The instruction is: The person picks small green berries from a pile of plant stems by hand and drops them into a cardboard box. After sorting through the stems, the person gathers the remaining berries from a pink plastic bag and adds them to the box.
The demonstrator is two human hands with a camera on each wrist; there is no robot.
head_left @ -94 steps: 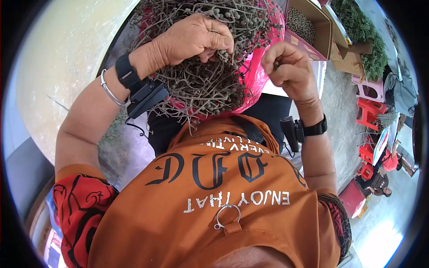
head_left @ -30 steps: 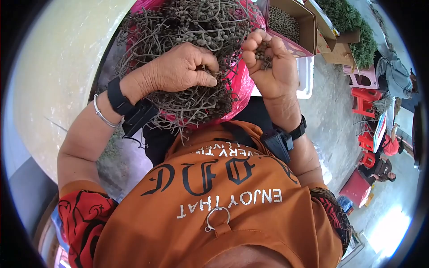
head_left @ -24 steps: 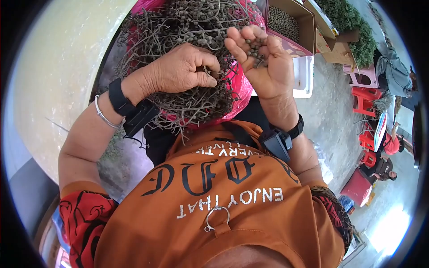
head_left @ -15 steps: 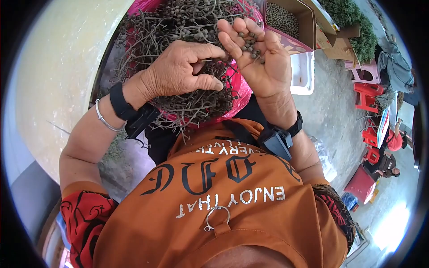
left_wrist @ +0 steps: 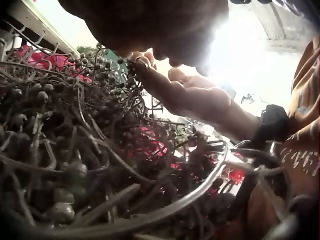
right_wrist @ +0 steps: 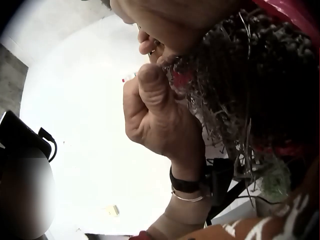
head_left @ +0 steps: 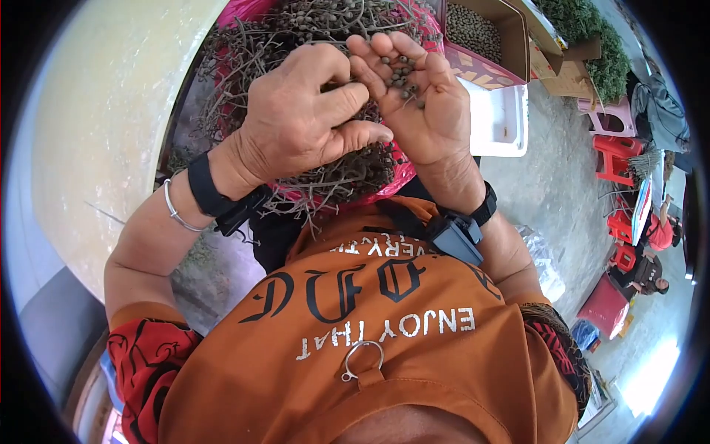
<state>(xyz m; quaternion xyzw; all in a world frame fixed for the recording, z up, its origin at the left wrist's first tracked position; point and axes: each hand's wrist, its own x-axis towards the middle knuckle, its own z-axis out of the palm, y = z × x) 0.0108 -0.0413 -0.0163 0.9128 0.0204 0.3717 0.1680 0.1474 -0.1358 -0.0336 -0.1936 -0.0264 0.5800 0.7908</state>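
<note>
My right hand [head_left: 433,122] is palm up with its fingers loosely extended, carrying several small round grey-green berries [head_left: 403,74]. Just left of it is my left hand [head_left: 296,111], fingers curled, thumb reaching toward the right palm; no item shows in its grasp. In the right wrist view the left hand [right_wrist: 162,115] has its thumb against the bent fingers. Beneath both hands lies a heap of dry branching stems [head_left: 336,181] with berries, inside a pink plastic bag [head_left: 405,176]. The left wrist view shows the right hand [left_wrist: 200,102] beyond the stems [left_wrist: 75,130].
A cardboard box [head_left: 514,37] of loose berries is beyond the right hand, near a white tray [head_left: 521,129]. A pale tabletop [head_left: 111,111] curves along the left. Green plants [head_left: 606,63], red stools [head_left: 616,159] and people [head_left: 658,231] are at the right.
My right hand has turned palm up and moved left, exposing the berries. The left hand has risen out of the stems toward it, its index finger bending more since half a second ago.
</note>
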